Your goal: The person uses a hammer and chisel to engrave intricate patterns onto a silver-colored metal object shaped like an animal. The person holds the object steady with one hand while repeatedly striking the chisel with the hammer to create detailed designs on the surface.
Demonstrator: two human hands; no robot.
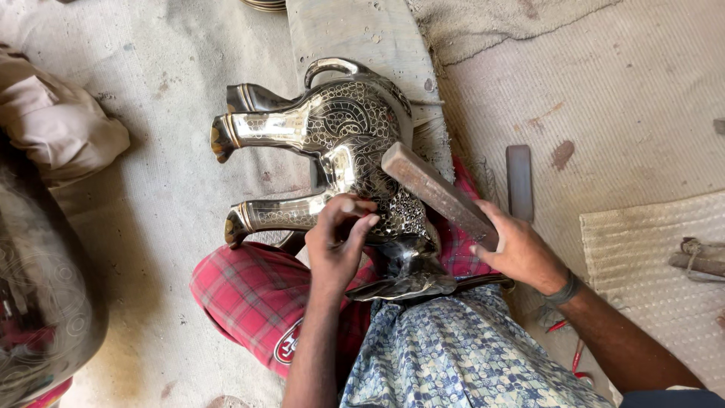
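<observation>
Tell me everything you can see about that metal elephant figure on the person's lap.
The metal elephant figure looks like polished silver-toned metal, its body covered in fine dark engraved patterns. It lies on its side across a red plaid cloth on the lap, legs pointing left with brass-coloured feet, a curved piece arching at the top. The left hand presses a small tool against its flank, while the right hand holds a rusty flat bar over it.

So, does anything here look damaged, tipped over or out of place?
Only the metal elephant figure looks odd: it lies on its side across the person's lap, legs pointing left, not standing. I see no damage. The left hand pinches a small tool against it, and the right hand holds a wooden block over it.
</observation>
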